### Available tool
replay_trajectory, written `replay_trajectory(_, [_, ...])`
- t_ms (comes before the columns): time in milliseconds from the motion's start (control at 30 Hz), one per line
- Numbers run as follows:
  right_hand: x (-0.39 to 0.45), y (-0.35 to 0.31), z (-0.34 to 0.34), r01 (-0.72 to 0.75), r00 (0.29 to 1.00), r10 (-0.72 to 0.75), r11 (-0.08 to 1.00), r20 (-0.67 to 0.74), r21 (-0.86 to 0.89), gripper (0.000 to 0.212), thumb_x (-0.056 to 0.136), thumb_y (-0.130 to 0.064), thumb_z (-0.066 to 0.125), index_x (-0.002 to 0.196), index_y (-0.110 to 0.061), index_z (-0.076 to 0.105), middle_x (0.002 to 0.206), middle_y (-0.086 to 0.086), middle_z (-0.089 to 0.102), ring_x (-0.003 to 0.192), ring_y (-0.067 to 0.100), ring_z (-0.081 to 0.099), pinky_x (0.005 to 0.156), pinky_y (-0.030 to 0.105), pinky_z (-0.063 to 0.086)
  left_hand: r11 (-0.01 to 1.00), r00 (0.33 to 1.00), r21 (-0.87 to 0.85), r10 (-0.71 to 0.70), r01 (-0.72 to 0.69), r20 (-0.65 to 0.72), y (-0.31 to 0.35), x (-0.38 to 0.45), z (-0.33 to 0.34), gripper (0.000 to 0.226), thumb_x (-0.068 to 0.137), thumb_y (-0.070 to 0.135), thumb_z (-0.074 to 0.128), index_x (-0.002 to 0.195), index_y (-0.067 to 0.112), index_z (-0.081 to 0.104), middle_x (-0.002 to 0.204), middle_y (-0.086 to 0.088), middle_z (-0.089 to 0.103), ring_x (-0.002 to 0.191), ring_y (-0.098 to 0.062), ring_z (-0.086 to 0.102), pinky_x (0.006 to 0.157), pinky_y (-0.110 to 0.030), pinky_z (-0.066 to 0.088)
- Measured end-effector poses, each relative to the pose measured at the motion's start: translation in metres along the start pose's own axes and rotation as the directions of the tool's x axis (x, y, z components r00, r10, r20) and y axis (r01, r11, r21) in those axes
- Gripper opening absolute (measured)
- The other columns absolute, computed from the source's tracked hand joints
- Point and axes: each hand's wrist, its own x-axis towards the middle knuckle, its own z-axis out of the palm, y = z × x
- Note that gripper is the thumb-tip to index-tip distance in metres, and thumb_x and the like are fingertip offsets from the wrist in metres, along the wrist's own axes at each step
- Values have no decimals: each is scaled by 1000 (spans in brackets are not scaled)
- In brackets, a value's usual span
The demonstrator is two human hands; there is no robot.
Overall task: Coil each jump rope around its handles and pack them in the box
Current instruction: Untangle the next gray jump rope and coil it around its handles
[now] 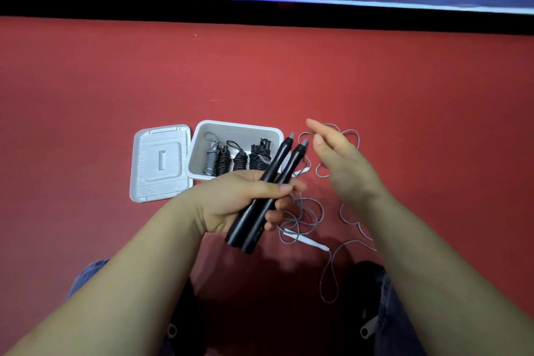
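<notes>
While loose: grey cord (pixel 306 217) sprawled at 4 o'clock of box (pixel 277 136).
Left hand (pixel 245 199): clamped round both black handles (pixel 268 191).
Right hand (pixel 338 159): fingers straight, empty.
Risk: cord likely snags, tangling the coil.

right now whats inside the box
The box holds four coiled ropes, one grey and three black. The handles in the left hand cover its near right corner.
</notes>
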Motion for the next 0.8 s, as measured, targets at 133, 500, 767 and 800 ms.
replay_trajectory(133, [-1, 2, 3, -87, 992, 70, 983, 109, 163, 32, 100, -27, 37, 83, -21, 63, 73, -8, 63, 70, 6, 57, 68, 16, 45, 1000, 981, 6, -30, 29, 189, 3, -5, -5, 29, 64, 22, 85, 90, 14, 75, 62, 0, 53, 50, -10, 48, 51, -21, 44])
replay_trajectory(500, [14, 1, -16, 34, 982, 50, 904, -184, 427, 39, 100, -23, 38, 62, -15, 41, 42, -12, 31, 43, 6, 31, 54, 22, 28, 981, 991, 146, -124, 130, -50, -1, -2, 2, 13, 78, 22, 68, 69, 15, 75, 58, -2, 52, 50, -12, 49, 47, -18, 46])
replay_trajectory(767, [11, 2, -8, 18, 986, 29, 960, -163, 279, 39, 102, -27, 34, 67, -15, 45, 41, -12, 33, 37, 3, 29, 42, 17, 29, 991, 978, 132, 43, -15, -206, -4, 7, 8, 23, 74, 34, 59, 81, 13, 59, 56, 4, 52, 42, -6, 36, 41, -14, 30])
replay_trajectory(800, [10, 3, -5, 3, 988, 30, 976, -149, 219, 38, 102, -26, 33, 67, -15, 46, 40, -12, 33, 36, 3, 29, 41, 17, 29, 992, 964, 122, 62, -31, -259, -3, 8, 8, 21, 77, 35, 59, 81, 14, 59, 60, 5, 58, 42, -5, 38, 41, -13, 34])
